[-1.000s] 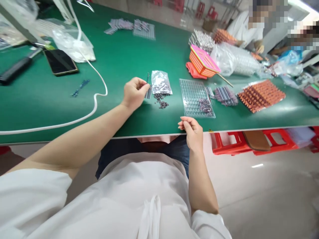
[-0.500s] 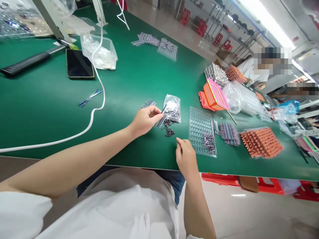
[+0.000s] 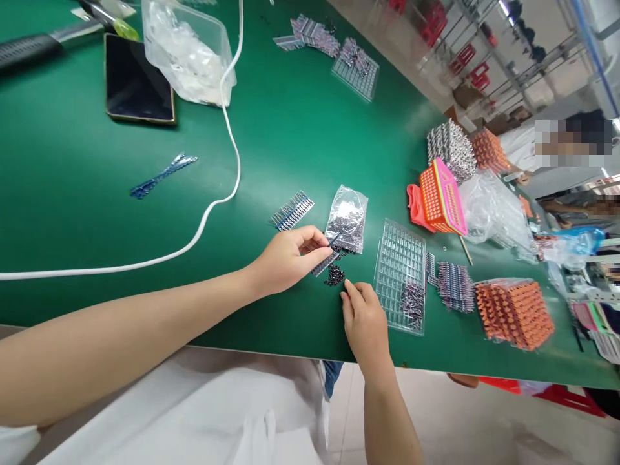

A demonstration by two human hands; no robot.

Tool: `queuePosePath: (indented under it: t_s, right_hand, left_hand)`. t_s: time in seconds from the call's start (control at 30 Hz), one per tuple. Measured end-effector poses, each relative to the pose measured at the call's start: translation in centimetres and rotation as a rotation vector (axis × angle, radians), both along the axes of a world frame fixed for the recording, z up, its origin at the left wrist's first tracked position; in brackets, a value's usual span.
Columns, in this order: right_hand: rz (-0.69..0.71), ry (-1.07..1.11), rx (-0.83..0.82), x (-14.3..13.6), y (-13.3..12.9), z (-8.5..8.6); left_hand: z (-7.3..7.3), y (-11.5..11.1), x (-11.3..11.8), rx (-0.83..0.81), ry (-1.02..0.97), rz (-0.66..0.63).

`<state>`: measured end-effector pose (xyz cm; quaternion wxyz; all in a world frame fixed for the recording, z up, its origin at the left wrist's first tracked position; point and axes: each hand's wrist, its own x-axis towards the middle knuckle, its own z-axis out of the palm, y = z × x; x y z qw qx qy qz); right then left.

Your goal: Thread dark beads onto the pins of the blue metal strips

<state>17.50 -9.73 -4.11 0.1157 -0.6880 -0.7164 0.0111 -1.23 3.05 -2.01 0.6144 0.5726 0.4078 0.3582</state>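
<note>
Tiny dark strip (image 3: pixel 334 239) pinched by the clear bag (image 3: pixel 347 223), left hand (image 3: pixel 287 259) fingers nearly closed.
Right hand's (image 3: pixel 367 321) fingers bunched beside dark beads (image 3: pixel 334 275) on the counter (image 3: pixel 290 142); can't tell if anything's gripped.

The left hand (image 3: pixel 287 261) partly hides a strip (image 3: pixel 324 263) beside dark bits (image 3: pixel 334 276) (too small to identify); the left edge crops a black handle (image 3: pixel 26 54).

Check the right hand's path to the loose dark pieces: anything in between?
Nothing visible. The right hand has its fingertips at the right edge of the dark pieces; whether they touch is unclear. The bag lies beyond them, the tray to their right, both off that path.
</note>
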Motion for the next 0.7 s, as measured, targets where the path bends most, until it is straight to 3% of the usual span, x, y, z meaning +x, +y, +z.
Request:
queuePosePath:
  t_s: [0.4,0.7]
  right_hand:
    - [-0.08,0.233,0.067,0.45,-0.2,-0.41]
    - [0.026,0.087,0.089,0.57,0.11,-0.31]
  left_hand:
    - [0.29,-0.09,-0.11,-0.079,-0.006,-0.01]
    - [0.13,0.03,-0.12,-0.132,-0.017,-0.015]
